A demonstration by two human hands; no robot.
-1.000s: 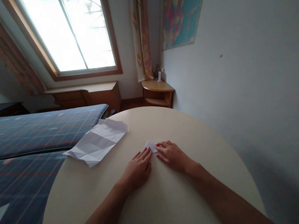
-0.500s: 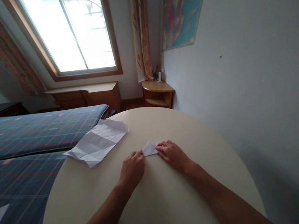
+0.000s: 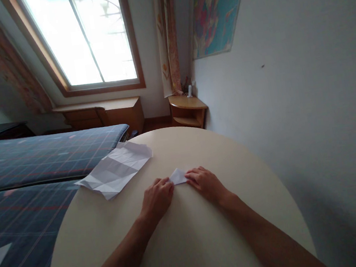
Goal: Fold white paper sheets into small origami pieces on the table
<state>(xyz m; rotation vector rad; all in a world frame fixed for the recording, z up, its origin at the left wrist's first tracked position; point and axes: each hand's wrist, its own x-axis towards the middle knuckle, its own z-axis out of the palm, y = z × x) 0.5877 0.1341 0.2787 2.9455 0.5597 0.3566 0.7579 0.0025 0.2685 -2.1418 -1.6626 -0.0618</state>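
A small folded piece of white paper (image 3: 178, 176) lies on the round cream table (image 3: 192, 245), a little past its middle. My left hand (image 3: 156, 198) has its fingers curled and pinches the paper's left corner. My right hand (image 3: 205, 182) rests on the paper's right end with its fingers pressed down on it. Both forearms stretch across the tabletop from the near edge.
A larger creased white sheet (image 3: 114, 170) lies at the table's far left edge, partly overhanging. A bed with a blue plaid cover (image 3: 22, 171) stands close on the left. A white wall runs along the right. A small wooden corner shelf (image 3: 188, 108) sits behind the table.
My left hand went from lying flat beside the paper to curling its fingers and pinching the paper's left corner. More of the small paper now shows. My right hand barely moved.
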